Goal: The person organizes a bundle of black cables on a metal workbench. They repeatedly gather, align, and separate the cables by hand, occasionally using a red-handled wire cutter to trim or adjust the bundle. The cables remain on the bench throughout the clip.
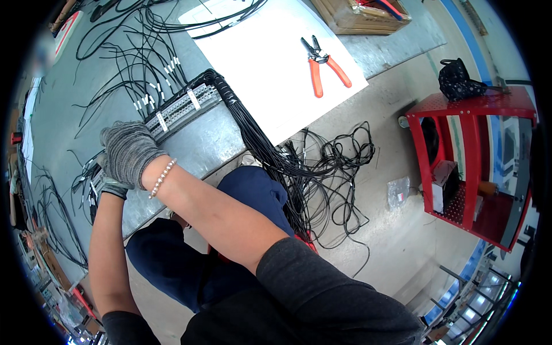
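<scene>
Both gloved hands worked at the metal table's [213,146] near edge, with bare room right of them up to the white sheet [270,69]. Right hand [127,152] lay curled over the left hand [109,185], grip hidden. Grey terminal strip [184,106] sat just beyond, black wires [253,135] bundled off its end.

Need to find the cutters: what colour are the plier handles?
Orange, seen in the head view: wire strippers on the white sheet.
</scene>
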Available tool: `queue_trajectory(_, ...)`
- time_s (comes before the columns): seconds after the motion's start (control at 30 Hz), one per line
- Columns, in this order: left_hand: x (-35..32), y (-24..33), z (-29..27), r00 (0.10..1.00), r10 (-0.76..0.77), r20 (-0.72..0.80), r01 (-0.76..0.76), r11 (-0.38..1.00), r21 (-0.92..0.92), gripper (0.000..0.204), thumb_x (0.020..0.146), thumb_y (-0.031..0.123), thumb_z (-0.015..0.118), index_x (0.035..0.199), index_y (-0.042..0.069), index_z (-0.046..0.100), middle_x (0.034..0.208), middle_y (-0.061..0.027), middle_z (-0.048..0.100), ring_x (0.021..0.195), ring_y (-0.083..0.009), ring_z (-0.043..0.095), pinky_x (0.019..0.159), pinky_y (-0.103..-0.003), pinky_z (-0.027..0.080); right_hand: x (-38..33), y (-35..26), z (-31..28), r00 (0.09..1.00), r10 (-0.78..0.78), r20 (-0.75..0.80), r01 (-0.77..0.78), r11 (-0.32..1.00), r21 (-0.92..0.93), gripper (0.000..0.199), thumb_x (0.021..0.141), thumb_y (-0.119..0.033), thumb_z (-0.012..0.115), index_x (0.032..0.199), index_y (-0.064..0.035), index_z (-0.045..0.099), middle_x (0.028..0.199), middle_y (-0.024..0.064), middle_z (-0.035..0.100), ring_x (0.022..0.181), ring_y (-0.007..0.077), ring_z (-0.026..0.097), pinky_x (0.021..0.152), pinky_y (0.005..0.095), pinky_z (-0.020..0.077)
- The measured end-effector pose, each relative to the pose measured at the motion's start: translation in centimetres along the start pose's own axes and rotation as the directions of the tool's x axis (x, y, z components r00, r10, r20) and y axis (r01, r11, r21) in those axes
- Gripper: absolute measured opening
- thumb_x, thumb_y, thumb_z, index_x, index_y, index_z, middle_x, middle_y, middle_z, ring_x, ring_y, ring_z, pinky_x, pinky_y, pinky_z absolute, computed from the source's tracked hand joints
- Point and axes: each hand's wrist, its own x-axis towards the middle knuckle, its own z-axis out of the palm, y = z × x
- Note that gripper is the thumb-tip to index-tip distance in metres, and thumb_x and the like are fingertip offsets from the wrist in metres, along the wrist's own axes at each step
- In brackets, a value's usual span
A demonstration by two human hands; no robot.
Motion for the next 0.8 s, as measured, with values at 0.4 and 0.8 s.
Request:
queue_trajectory(0.4, -0.2, 5.4, 2.6, 0.979, -0.133, 0.155, -0.040, 0.617, 0.786, 0.042, 0.098, 0.030, 0.035, 0.130, 0.008, 0.046, 0.133, -0.0102, 0.051, 0.125, -0.0241, 0.043, 0.110, -0.037, 0.026, 0.3, 1.7, -0.9, 0.983, 0.153, -0.097, -0.168, 0.970, -0.175, 0.040, 0.086, -0.039, 0.050, 0.101, -0.0050, 0.062, 0.102, 0.0164, 0.063, 0.099, 0.0277, 0.061, 0.088, 0.0410, 0.0471)
queue_trajectory(0.8, -1.8, 6.2, 2.0, 0.963, 0.267, 0.021, -0.165, 0.528, 0.833, 0.059, 0.069, 0.042, 0.073, 0.116, 0.010, 0.056, 0.115, -0.0128, 0.057, 0.111, -0.0314, 0.051, 0.098, -0.041, 0.040, 1.2, 4.1, 0.9, 0.987, 0.139, -0.085, -0.163, 0.871, -0.464, 0.030, 0.083, -0.029, 0.051, 0.097, -0.0078, 0.068, 0.101, 0.0176, 0.066, 0.097, 0.0309, 0.062, 0.083, 0.0447, 0.0473)
